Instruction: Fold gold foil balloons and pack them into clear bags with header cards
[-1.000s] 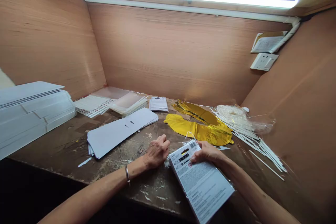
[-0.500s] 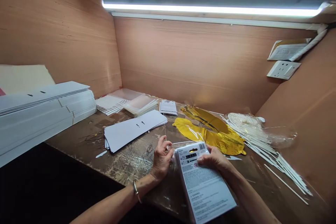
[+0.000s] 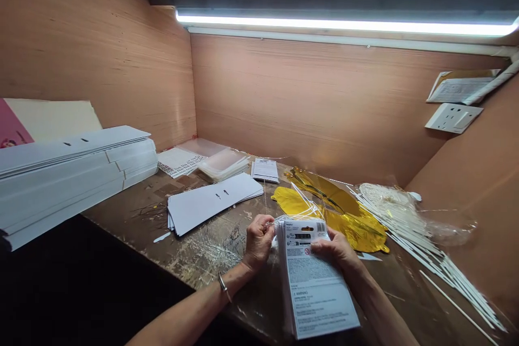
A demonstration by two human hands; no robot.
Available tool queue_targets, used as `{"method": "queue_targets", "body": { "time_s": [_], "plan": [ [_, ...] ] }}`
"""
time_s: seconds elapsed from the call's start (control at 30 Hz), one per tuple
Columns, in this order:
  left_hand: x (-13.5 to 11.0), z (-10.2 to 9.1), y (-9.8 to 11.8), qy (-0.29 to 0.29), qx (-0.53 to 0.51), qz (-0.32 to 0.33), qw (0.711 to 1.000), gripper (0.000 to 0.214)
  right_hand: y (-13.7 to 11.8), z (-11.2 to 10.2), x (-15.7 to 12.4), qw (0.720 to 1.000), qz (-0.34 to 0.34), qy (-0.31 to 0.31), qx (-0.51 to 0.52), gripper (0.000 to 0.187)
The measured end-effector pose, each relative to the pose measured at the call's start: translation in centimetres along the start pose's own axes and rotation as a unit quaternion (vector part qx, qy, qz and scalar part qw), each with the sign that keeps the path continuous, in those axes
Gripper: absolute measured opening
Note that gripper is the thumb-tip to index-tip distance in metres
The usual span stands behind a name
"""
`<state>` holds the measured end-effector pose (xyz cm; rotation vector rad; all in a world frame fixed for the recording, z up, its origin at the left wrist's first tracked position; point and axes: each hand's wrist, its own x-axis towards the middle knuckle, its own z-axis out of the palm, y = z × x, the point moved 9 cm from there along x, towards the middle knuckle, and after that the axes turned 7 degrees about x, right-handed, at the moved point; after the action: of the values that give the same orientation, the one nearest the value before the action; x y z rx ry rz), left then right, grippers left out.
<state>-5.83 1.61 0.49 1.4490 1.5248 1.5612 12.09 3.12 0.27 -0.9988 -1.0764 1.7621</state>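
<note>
A flat packet with a white printed card (image 3: 314, 281) in a clear sleeve is held upright over the near edge of the worn bench (image 3: 211, 254). My right hand (image 3: 338, 251) grips its upper right side, thumb across the card. My left hand (image 3: 258, 240) pinches the clear plastic flap at the packet's top left corner. Just behind the packet lies a pile of gold foil balloons (image 3: 340, 211).
White straws (image 3: 409, 227) in a clear bag fan out at right. A stack of white cards (image 3: 211, 203) lies left of centre, with a taller white stack (image 3: 68, 175) at far left. Clear bags (image 3: 223, 165) and small labels (image 3: 265, 169) sit by the back wall.
The packet has been lifted off the bench and tilted upright. My left hand rose from the bench surface to pinch the plastic at the packet's top. The view shifted left.
</note>
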Motion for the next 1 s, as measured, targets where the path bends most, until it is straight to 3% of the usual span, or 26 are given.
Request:
{"method": "queue_targets", "body": {
  "time_s": [0.13,0.27,0.47,0.6,0.77,0.93,1.0],
  "plan": [
    [0.4,0.1,-1.0,0.011,-0.070,-0.074,0.995,0.011,0.3,-0.3,0.4,1.000,-0.003,0.015,-0.013,0.048],
    [0.9,0.3,-0.1,0.029,-0.165,-0.117,0.979,0.015,0.3,-0.4,0.9,1.000,-0.010,0.023,-0.008,0.051],
    [0.7,0.1,1.3,0.052,-0.238,-0.120,0.962,0.023,-0.1,-1.0,1.6,0.998,-0.020,0.046,-0.025,0.048],
    [0.4,-0.5,2.3,0.064,-0.231,-0.061,0.969,0.017,-0.9,-0.5,1.4,0.998,-0.039,0.039,-0.021,0.044],
    [-0.1,-1.0,4.1,0.061,-0.218,0.010,0.974,0.016,-2.6,-0.6,1.0,0.993,-0.104,0.052,-0.014,0.040],
    [0.1,-0.7,3.6,0.066,-0.293,-0.079,0.951,0.024,-5.1,-0.3,0.4,0.971,-0.214,0.064,-0.081,0.038],
    [0.9,-0.6,3.9,0.066,-0.302,-0.084,0.947,0.032,-6.1,0.0,0.0,0.958,-0.260,0.066,-0.100,0.035]
  ]
}}
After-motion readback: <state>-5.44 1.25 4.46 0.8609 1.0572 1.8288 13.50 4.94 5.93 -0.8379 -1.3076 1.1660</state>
